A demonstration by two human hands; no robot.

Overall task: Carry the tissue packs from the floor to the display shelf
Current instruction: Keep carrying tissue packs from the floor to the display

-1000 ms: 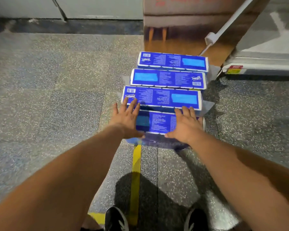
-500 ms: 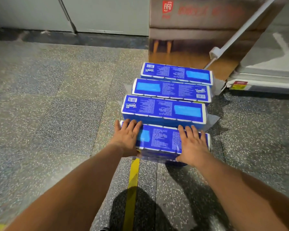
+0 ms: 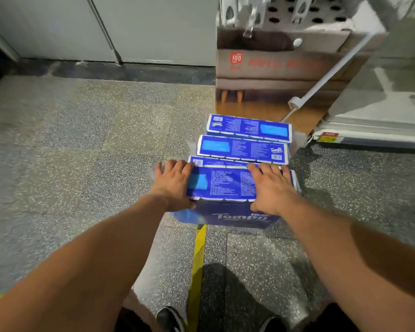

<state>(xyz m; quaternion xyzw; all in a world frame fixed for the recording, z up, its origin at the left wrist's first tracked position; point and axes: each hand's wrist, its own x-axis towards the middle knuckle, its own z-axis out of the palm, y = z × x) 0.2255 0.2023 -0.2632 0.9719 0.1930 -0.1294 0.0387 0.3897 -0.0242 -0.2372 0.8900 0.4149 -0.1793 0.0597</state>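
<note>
Both hands clasped the nearest Tempo tissue pack (image 3: 225, 185) on the floor (image 3: 82, 164), left hand (image 3: 175, 183) and right hand (image 3: 271, 188) at opposite ends; it looked light, soft and film-slick, so end grips seemed wisest.

Nearest tissue pack (image 3: 228, 185) between hands, three packs (image 3: 243, 147) behind, cardboard box (image 3: 280, 75) beyond

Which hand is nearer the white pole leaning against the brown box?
Right. The right hand grips the nearest tissue pack at its right end, below the pole; the left hand holds the opposite end.
</note>
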